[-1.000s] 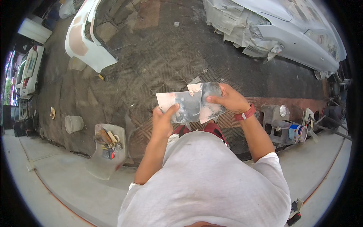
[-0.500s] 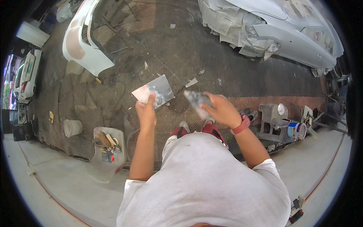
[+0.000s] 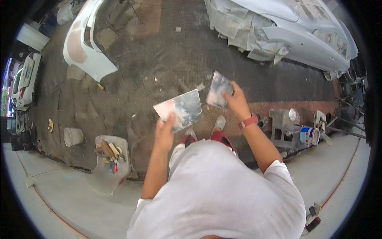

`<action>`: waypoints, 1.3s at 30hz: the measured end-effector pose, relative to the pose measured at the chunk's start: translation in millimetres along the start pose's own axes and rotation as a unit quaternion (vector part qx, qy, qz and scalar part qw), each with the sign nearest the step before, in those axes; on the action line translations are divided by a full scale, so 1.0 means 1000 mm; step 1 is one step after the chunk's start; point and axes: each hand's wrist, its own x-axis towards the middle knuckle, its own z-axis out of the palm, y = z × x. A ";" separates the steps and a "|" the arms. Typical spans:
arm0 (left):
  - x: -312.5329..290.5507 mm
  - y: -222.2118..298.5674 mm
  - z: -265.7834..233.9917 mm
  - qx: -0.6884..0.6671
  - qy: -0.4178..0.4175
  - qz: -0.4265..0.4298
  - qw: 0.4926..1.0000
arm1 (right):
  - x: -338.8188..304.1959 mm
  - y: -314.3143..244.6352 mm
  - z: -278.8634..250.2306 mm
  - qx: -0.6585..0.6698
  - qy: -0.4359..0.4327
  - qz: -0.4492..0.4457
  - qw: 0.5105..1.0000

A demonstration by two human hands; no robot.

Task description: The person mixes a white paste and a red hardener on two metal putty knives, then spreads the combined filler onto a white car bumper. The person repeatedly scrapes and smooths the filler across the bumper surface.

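Observation:
My left hand [image 3: 164,133] grips a flat rectangular plate [image 3: 190,106] by its near left corner, thumb on top. The plate is silvery grey, with a pale pinkish-white smear of paste over its left part. To its right and slightly farther out, my right hand [image 3: 238,102] pinches a smaller flat metal spreader [image 3: 217,85] by its right side. The spreader is grey and white and stands tilted, with a pale smear on its lower part. A small gap separates the spreader from the plate. The fingers under both pieces are hidden.
A white bumper [image 3: 75,46] with pinkish patches stands far left; a partly paper-masked silver car [image 3: 294,38] is far right. Tools lie on a pale plastic chair [image 3: 126,153] at the near left, by a white bucket [image 3: 73,137]. A can [image 3: 307,136] stands by a grey stool [image 3: 280,119].
Both hands have moved right. My left hand is also slightly nearer my body with the plate, while my right hand is farther out and has turned the spreader more upright.

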 end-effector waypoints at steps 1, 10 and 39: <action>-0.004 -0.001 -0.013 -0.089 -0.001 -0.044 0.995 | -0.009 -0.008 0.006 0.133 0.017 0.045 0.990; 0.009 -0.013 0.017 -0.188 -0.098 -0.022 0.977 | -0.046 -0.068 0.063 0.524 -0.049 0.235 0.817; 0.003 0.022 0.047 0.216 -0.082 0.065 0.971 | -0.038 -0.080 0.021 0.274 0.107 0.041 0.955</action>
